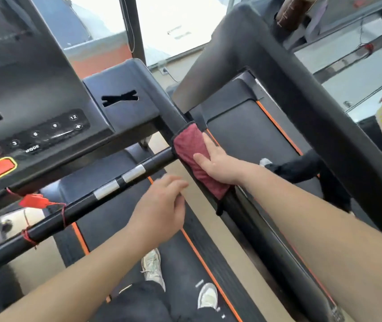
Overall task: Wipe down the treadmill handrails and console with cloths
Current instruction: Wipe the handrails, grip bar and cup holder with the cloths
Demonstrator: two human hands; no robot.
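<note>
Console [34, 101] up and left of both hands, black crossbar [80, 205] just beyond the left hand [162, 205]. Left hand loose-fingered and, though blurred, seemingly empty, near the handrail [176, 117]. Red cloth [189, 145] draped over that handrail, pressed flat beneath the right hand [218, 163], fingers straight.

1. Both forearms are bare from the left hand [159, 205] and the right hand [218, 163] back to the lower edge.
2. Black trousers [143, 303], loose and creased, show well below the left hand.
3. A pale grey-white sneaker [151, 266] with white laces shows straight below the left hand.
4. A second sneaker [207, 296] of the same kind, its toe rounded, shows below the right hand.
</note>
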